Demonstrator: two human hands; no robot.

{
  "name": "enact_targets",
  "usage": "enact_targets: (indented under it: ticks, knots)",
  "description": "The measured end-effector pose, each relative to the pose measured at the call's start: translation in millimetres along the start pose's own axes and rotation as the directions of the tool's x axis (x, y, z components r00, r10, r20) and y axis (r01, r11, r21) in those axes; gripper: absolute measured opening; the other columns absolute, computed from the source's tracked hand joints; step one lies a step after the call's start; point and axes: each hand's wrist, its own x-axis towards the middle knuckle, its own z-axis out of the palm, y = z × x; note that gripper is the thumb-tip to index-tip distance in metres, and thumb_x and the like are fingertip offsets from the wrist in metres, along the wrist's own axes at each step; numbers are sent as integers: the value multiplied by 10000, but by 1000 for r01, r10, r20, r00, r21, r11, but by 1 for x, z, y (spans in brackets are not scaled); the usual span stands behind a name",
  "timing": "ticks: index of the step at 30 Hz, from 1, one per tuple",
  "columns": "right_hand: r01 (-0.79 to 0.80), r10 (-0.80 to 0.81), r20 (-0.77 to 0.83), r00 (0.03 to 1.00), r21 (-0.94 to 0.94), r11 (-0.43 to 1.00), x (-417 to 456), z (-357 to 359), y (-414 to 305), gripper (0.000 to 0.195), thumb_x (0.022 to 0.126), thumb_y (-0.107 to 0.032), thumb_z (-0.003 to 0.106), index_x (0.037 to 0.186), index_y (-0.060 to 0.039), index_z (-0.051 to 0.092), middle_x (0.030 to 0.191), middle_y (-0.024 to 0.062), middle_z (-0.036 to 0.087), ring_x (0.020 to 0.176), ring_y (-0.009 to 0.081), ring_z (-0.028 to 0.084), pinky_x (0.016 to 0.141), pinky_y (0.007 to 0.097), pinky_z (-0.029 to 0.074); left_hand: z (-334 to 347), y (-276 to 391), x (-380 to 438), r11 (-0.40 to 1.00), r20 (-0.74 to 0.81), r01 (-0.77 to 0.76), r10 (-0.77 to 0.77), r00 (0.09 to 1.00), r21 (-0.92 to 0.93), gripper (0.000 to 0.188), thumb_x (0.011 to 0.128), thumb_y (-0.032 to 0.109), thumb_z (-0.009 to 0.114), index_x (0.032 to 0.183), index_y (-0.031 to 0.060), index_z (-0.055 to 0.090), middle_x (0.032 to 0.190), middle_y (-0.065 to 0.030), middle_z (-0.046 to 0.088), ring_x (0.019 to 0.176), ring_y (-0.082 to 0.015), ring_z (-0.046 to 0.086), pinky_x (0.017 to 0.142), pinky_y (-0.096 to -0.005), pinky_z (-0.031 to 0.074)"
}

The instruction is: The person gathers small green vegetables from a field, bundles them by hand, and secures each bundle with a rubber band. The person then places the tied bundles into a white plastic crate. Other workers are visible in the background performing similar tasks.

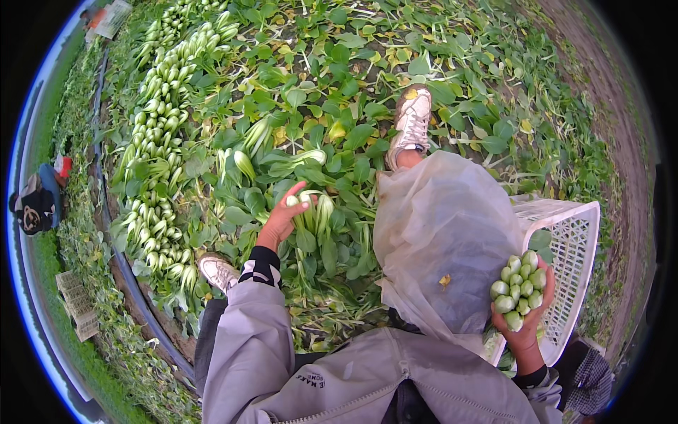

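Note:
My right hand (529, 323) is closed around a bunch of bok choy (519, 286), its pale green bases facing up, beside the mouth of a white plastic crate (592, 238). Down at the left, my left hand (290, 209) has its thumb and index finger around the white stems of bok choy heads (318, 208) whose leaves hang toward me; some fingers are hidden. More bok choy heads (244, 165) lie on the leaves just beyond that hand. A long row of bok choy (164, 114) lies on the ground farther left, bases up.
A translucent plastic sheet (445, 238) covers my right leg. Loose leaves cover the ground around my shoes (413, 119). A dark hose (132, 281) runs along the left. One person (39, 199) is at far left, near stacked crates (78, 305); another (95, 18) is at top left.

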Motion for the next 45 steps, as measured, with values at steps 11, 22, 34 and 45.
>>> enact_targets:
  ticks: [11,22,34,45]
  knots:
    - [7,-7,-4,1000,73,997,3,-10,-7,936,582,-85,778,1367,-10,274,1263,183,416,1152,312,467,989,395,386,129,88,-108,889,243,-455,430,869,53,379,806,85,670,1153,66,519,1274,-120,543,1218,-204,465,1028,-337,364]
    - [47,-69,164,984,134,990,8,-25,-21,947,600,-148,793,1382,-23,272,1258,198,426,1162,333,461,1004,376,381,317,-22,-197,870,243,88,38,969,-485,506,878,121,569,1336,86,357,1143,-142,547,1035,-265,569,940,-436,460]
    - [43,-91,279,956,173,984,15,-30,-24,976,604,-112,792,1407,-35,243,1314,159,398,1218,249,430,1030,357,354,307,-62,-184,934,269,-235,162,949,268,557,829,145,688,1317,46,437,1058,-26,574,926,-98,544,817,-265,452]
    - [-128,-114,558,822,377,917,68,-52,-19,940,609,-126,794,1398,-96,285,1283,103,447,1180,198,452,1015,335,357,329,-28,-172,789,259,-409,322,911,458,685,710,273,809,1263,29,488,926,-56,623,748,-109,564,695,-267,478]
